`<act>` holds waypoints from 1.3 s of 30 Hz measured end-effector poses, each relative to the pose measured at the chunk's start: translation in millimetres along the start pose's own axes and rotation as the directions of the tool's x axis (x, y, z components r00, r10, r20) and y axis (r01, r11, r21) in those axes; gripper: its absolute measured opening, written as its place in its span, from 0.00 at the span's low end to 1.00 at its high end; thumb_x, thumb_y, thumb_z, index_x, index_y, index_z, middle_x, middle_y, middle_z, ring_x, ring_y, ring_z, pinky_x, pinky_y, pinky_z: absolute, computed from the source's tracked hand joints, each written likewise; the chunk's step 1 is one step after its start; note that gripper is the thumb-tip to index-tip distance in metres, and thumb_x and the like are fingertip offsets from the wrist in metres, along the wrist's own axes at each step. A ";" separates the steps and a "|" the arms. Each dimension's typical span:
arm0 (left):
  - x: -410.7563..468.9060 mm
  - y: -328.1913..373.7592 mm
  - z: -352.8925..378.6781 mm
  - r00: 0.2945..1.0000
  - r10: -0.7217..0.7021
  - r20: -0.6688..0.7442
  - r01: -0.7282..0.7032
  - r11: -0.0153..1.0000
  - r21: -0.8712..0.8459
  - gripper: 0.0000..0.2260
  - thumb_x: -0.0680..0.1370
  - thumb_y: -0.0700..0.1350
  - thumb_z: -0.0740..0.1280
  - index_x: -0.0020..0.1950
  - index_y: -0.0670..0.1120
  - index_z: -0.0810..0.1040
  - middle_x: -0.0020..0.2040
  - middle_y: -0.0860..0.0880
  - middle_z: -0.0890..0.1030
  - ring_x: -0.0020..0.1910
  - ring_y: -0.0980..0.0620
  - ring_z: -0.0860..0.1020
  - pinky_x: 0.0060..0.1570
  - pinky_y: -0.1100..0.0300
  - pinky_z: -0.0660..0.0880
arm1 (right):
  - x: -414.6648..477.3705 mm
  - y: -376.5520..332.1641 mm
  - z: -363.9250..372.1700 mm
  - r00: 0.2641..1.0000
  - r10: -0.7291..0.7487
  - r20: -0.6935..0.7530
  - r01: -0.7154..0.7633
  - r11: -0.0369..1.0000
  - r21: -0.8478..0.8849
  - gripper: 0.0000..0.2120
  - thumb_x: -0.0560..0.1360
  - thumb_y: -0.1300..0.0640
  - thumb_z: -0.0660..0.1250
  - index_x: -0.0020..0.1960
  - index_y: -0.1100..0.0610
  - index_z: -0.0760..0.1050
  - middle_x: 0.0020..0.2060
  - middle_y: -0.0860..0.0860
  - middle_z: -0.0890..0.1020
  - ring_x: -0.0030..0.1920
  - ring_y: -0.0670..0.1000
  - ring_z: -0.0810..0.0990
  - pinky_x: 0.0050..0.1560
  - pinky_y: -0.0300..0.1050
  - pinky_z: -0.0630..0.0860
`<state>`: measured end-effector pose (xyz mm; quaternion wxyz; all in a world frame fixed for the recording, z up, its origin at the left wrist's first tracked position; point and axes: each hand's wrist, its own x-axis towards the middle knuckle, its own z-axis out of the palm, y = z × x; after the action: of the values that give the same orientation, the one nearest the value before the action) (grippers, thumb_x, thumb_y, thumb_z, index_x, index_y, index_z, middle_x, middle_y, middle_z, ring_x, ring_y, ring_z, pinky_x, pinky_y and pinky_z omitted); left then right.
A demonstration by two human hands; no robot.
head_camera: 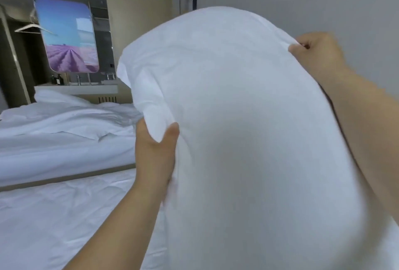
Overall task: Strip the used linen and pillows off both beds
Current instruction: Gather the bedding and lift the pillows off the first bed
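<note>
A white pillow [248, 129] is held up above the near bed [64, 215], its edges pinched by the left hand [154, 151] and right hand [317, 51]. Probably the pillow is being removed; next it must be carried off.

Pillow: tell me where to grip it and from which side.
Grip the pillow by its slack case at opposite edges, one hand from each side, as the left hand and right hand do now. Its middle looks too plump and broad to pinch.
</note>
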<state>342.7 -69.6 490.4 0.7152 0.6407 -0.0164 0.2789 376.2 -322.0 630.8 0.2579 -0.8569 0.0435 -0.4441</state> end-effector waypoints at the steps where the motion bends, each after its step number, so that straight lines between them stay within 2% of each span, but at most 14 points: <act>1: -6.7 -14.4 23.1 0.997 -0.058 0.049 0.057 0.998 0.018 0.13 0.75 0.43 0.66 0.56 0.51 0.68 0.44 0.58 0.75 0.47 0.53 0.75 0.45 0.63 0.69 | 4.1 29.3 -0.4 0.998 0.056 0.031 -0.056 0.998 0.009 0.14 0.73 0.57 0.60 0.44 0.70 0.73 0.26 0.48 0.69 0.24 0.44 0.66 0.28 0.38 0.61; 3: -23.5 -49.0 61.6 0.962 -0.218 0.162 0.209 0.975 0.075 0.15 0.75 0.42 0.67 0.59 0.47 0.68 0.49 0.53 0.77 0.50 0.50 0.76 0.46 0.63 0.70 | -5.3 87.7 4.8 0.978 0.170 0.117 -0.172 0.985 0.011 0.14 0.74 0.58 0.61 0.49 0.69 0.77 0.32 0.46 0.73 0.29 0.38 0.67 0.26 0.34 0.62; 5: -43.7 -87.7 86.8 0.882 -0.392 0.263 0.360 0.919 0.163 0.19 0.75 0.44 0.67 0.64 0.44 0.68 0.55 0.49 0.77 0.52 0.48 0.76 0.51 0.59 0.71 | -31.5 141.3 18.9 0.936 0.284 0.208 -0.286 0.958 -0.026 0.12 0.77 0.62 0.60 0.55 0.62 0.78 0.44 0.50 0.76 0.44 0.46 0.73 0.29 0.32 0.64; 7: -57.0 -117.9 97.8 0.812 -0.512 0.280 0.455 0.856 0.245 0.21 0.75 0.46 0.66 0.66 0.44 0.66 0.57 0.49 0.76 0.52 0.49 0.75 0.52 0.60 0.70 | -61.1 182.2 35.8 0.881 0.388 0.270 -0.396 0.918 -0.026 0.12 0.77 0.62 0.60 0.58 0.60 0.77 0.52 0.52 0.79 0.52 0.51 0.76 0.45 0.32 0.69; 12: -46.5 -141.4 113.0 0.801 -0.533 0.274 0.465 0.841 0.278 0.34 0.71 0.53 0.70 0.73 0.48 0.59 0.65 0.48 0.73 0.61 0.46 0.74 0.63 0.51 0.70 | -85.4 225.1 56.4 0.788 0.495 0.367 -0.556 0.827 0.078 0.15 0.77 0.53 0.62 0.63 0.55 0.74 0.60 0.51 0.78 0.58 0.51 0.76 0.59 0.42 0.68; 15: -36.6 -138.6 118.5 0.785 -0.563 0.259 0.532 0.826 0.184 0.35 0.73 0.54 0.69 0.74 0.53 0.54 0.67 0.50 0.70 0.62 0.47 0.72 0.62 0.52 0.69 | -77.8 234.7 53.8 0.743 0.490 0.456 -0.567 0.823 0.041 0.22 0.77 0.48 0.60 0.68 0.55 0.67 0.61 0.49 0.74 0.61 0.54 0.73 0.56 0.42 0.66; 19: -39.6 -144.7 123.7 0.787 -0.545 0.290 0.559 0.828 0.040 0.32 0.73 0.54 0.68 0.72 0.59 0.56 0.67 0.53 0.70 0.61 0.48 0.72 0.60 0.51 0.70 | -73.1 245.0 57.2 0.591 0.550 0.590 -0.665 0.746 -0.029 0.26 0.76 0.43 0.60 0.69 0.56 0.66 0.62 0.53 0.75 0.52 0.52 0.74 0.52 0.43 0.66; 23: -42.2 -135.6 140.7 0.838 -0.451 0.307 0.462 0.886 0.038 0.40 0.62 0.58 0.67 0.72 0.62 0.55 0.67 0.57 0.69 0.65 0.50 0.70 0.63 0.54 0.68 | -64.9 251.0 60.5 0.689 0.525 0.500 -0.605 0.796 -0.004 0.12 0.77 0.56 0.61 0.59 0.59 0.74 0.50 0.55 0.80 0.47 0.52 0.74 0.38 0.40 0.69; 25: -37.0 -122.0 156.2 0.866 -0.398 0.304 0.408 0.912 0.032 0.43 0.66 0.55 0.71 0.74 0.61 0.49 0.70 0.57 0.65 0.68 0.52 0.66 0.64 0.57 0.65 | -56.0 251.2 56.9 0.743 0.515 0.428 -0.593 0.802 0.066 0.05 0.76 0.61 0.62 0.43 0.56 0.76 0.33 0.47 0.81 0.37 0.50 0.76 0.29 0.36 0.68; 27: -33.1 -105.3 175.6 0.889 -0.336 0.311 0.346 0.938 0.024 0.40 0.73 0.49 0.70 0.75 0.60 0.45 0.72 0.58 0.60 0.69 0.54 0.64 0.64 0.62 0.63 | -40.4 248.2 47.5 0.775 0.504 0.381 -0.592 0.790 0.158 0.09 0.75 0.62 0.64 0.37 0.55 0.75 0.20 0.42 0.77 0.27 0.42 0.74 0.26 0.33 0.68; 29: -33.9 -93.3 191.2 0.901 -0.253 0.351 0.278 0.960 -0.022 0.38 0.74 0.46 0.67 0.74 0.61 0.44 0.62 0.69 0.62 0.61 0.63 0.65 0.51 0.71 0.65 | -20.0 241.8 34.0 0.816 0.472 0.334 -0.557 0.796 0.237 0.05 0.75 0.61 0.66 0.44 0.60 0.79 0.27 0.45 0.80 0.32 0.43 0.73 0.33 0.37 0.69; 31: -39.8 -95.1 198.3 0.888 -0.219 0.403 0.262 0.964 -0.052 0.40 0.73 0.46 0.69 0.73 0.63 0.46 0.54 0.76 0.61 0.53 0.72 0.67 0.51 0.73 0.64 | -0.4 236.2 18.2 0.851 0.437 0.292 -0.500 0.844 0.194 0.08 0.77 0.60 0.63 0.52 0.60 0.79 0.39 0.53 0.80 0.40 0.49 0.74 0.38 0.41 0.69; 35: -57.3 -123.5 192.6 0.815 -0.370 0.446 0.405 0.914 0.018 0.41 0.72 0.48 0.69 0.73 0.64 0.45 0.60 0.65 0.64 0.58 0.62 0.67 0.61 0.63 0.64 | -3.9 251.5 16.1 0.800 0.409 0.439 -0.436 0.899 -0.041 0.12 0.78 0.55 0.61 0.61 0.54 0.74 0.56 0.53 0.79 0.54 0.50 0.75 0.57 0.44 0.69; 39: -50.3 -140.8 183.4 0.803 -0.439 0.404 0.451 0.890 0.071 0.37 0.74 0.50 0.67 0.74 0.61 0.47 0.70 0.58 0.61 0.65 0.59 0.65 0.66 0.61 0.62 | -40.7 279.7 37.1 0.693 0.480 0.538 -0.519 0.850 -0.089 0.24 0.78 0.44 0.55 0.73 0.49 0.62 0.70 0.46 0.67 0.70 0.49 0.65 0.70 0.45 0.58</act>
<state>420.6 -261.6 376.2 0.7501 0.6600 -0.0190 -0.0371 424.0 -536.2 448.8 0.3998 -0.8925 0.1844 -0.0979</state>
